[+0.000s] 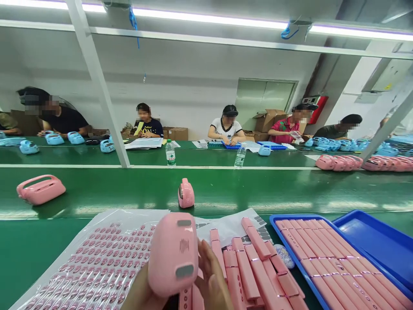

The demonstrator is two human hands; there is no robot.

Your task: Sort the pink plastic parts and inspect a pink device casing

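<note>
My left hand [142, 284] is closed around a pink plastic device [172, 254] and holds it up over the table. Its rounded face is turned to me, with two grey oval pads and a small slotted grille between them. Beside its right edge, my right hand [213, 277] has its fingers stretched out; whether they press on the device I cannot tell. A clear sheet of small round pink stickers [97, 262] spreads out on the left. Loose pink bar-shaped parts [254, 271] lie in a heap on the right, some over a white sheet [226, 226].
A blue tray [274, 224] holds rows of pink bars, and another blue tray [377, 237] sits beside it. Pink devices with handles [41, 189] stand on the green belt [129, 189]. Beyond are water bottles [170, 154], blue devices [29, 147] and several seated people.
</note>
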